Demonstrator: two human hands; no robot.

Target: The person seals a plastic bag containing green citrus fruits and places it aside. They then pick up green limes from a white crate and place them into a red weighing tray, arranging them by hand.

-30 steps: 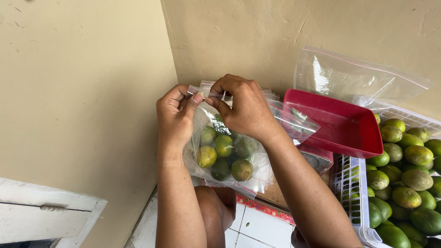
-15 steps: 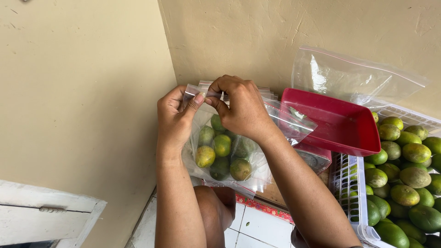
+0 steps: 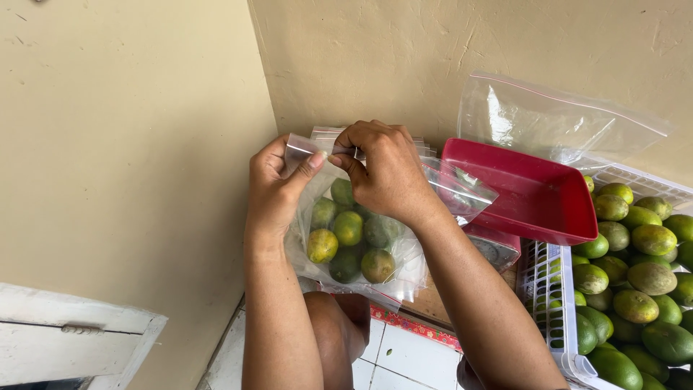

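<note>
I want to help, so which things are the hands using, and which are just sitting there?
In use:
- left hand and right hand, both pinching the bag's top edge
- clear bag
- green fruits in the bag

Just sitting there:
- red tray
- white basket of loose fruits
- empty bag against the wall
</note>
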